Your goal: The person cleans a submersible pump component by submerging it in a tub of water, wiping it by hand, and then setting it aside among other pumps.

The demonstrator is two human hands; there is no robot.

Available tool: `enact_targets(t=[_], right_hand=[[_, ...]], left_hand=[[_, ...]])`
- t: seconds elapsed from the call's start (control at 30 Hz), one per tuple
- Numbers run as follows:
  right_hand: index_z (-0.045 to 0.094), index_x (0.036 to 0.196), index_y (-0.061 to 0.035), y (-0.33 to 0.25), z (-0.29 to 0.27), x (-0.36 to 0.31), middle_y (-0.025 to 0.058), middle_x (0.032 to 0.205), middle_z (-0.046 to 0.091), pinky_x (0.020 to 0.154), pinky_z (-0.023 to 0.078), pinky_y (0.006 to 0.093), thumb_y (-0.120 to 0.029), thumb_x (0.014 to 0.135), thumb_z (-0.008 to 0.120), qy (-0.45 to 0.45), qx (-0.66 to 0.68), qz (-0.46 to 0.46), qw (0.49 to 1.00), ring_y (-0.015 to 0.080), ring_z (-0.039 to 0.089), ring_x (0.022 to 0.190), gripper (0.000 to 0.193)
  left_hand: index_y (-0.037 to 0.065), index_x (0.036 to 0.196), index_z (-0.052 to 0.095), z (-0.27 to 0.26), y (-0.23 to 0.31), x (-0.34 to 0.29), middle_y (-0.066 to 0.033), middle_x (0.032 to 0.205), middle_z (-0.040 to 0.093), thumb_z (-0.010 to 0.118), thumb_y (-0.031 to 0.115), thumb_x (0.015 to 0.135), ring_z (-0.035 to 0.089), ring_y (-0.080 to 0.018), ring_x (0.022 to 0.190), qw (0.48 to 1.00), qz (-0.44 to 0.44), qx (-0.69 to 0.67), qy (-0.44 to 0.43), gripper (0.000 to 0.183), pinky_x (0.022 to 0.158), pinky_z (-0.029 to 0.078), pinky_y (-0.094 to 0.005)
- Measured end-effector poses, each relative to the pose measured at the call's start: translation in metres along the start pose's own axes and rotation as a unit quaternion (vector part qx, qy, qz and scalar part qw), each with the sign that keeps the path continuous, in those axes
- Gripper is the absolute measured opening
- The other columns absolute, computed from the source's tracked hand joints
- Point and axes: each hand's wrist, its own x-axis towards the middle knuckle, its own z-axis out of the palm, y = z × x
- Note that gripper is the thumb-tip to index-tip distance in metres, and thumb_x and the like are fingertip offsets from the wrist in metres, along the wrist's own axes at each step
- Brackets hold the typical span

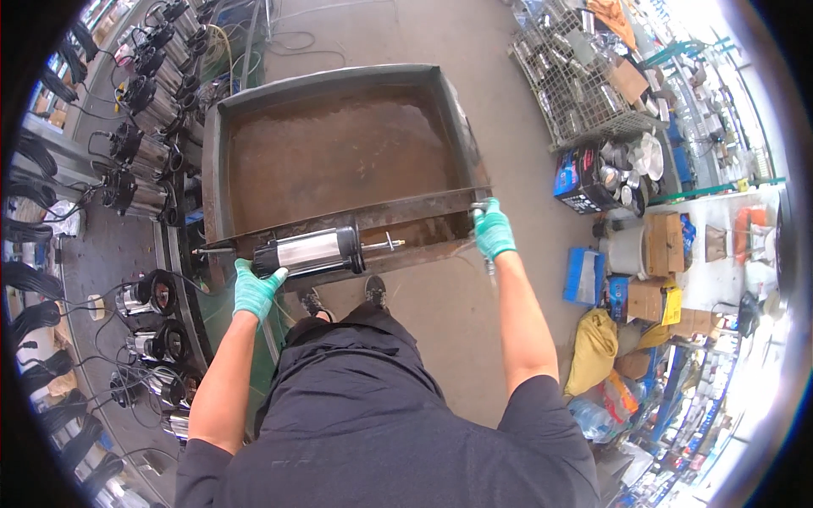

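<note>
A pump motor (309, 251) with a shiny metal body and black ends lies sideways along the near edge of a water-filled metal tank (326, 74). From its right end a thin rod with a brass-coloured tip (391, 244) sticks out. My left hand (256, 290), in a green glove, is closed at the motor's black left end. At the tank's near right corner my right hand (493, 230), gloved alike, has its fingers curled. What it grips is mostly hidden; a small metal piece (491, 267) shows below the wrist.
Pumps with black cables (140, 157) line the bench on the left. At right stand a wire cage (576, 80) of metal parts, a printed box (584, 179), a blue bin (584, 275) and a yellow sack (593, 351). My shoes (376, 290) are just below the tank's near edge.
</note>
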Motion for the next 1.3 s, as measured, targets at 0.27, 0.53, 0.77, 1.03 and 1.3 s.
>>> enact_targets(t=[0.27,0.53,0.77,1.03,1.3], right_hand=[[0.065,0.112,-0.0072,0.0,0.013,0.054,0.0242,0.119,0.068,0.092,0.054,0.0539,-0.032,0.098,0.055,0.0,-0.137,0.026,0.99,0.0438,0.066,0.11,0.03],[0.056,0.125,-0.0024,-0.016,0.0,0.036,0.0239,0.123,0.058,0.089,0.053,0.0482,-0.027,0.099,0.059,0.141,-0.065,-0.056,0.986,0.0412,0.064,0.104,0.036],[0.066,0.112,0.0,-0.172,0.043,-0.064,0.0184,0.107,0.066,0.092,0.051,0.0422,-0.021,0.099,0.063,0.091,0.18,-0.279,0.939,0.0334,0.064,0.099,0.025],[0.07,0.1,-0.0043,-0.234,0.077,-0.103,0.0145,0.097,0.068,0.082,0.052,0.0436,-0.016,0.091,0.066,0.134,0.055,-0.298,0.944,0.034,0.064,0.091,0.015],[0.07,0.098,-0.0044,-0.233,0.077,-0.102,0.0136,0.095,0.067,0.08,0.052,0.043,-0.015,0.09,0.066,0.138,0.036,-0.288,0.947,0.0328,0.064,0.089,0.014]], left_hand=[[-0.011,0.141,0.038,-0.007,0.019,-0.013,-0.0316,0.131,0.06,0.088,0.043,0.074,0.06,-0.0399,0.124,0.996,-0.028,0.087,0.0,0.099,0.103,0.049,-0.0426],[-0.001,0.118,0.063,-0.031,-0.007,-0.004,-0.0229,0.104,0.071,0.074,0.028,0.092,0.069,-0.0349,0.099,0.986,0.116,0.098,0.068,0.04,0.088,0.054,-0.0408],[0.015,0.138,0.05,-0.102,-0.077,0.085,-0.0036,0.087,0.06,0.066,0.029,0.099,0.061,-0.0152,0.061,0.921,-0.218,-0.299,0.12,0.044,0.055,0.056,-0.0326],[0.007,0.112,0.06,-0.112,-0.095,0.11,-0.0062,0.086,0.063,0.062,0.024,0.102,0.06,-0.0171,0.063,0.965,-0.093,-0.242,-0.023,0.019,0.056,0.053,-0.0335],[0.003,0.109,0.06,-0.12,-0.05,0.042,-0.0192,0.081,0.067,0.062,0.017,0.1,0.066,-0.0351,0.072,0.982,0.172,-0.049,0.053,0.016,0.066,0.05,-0.0401]])
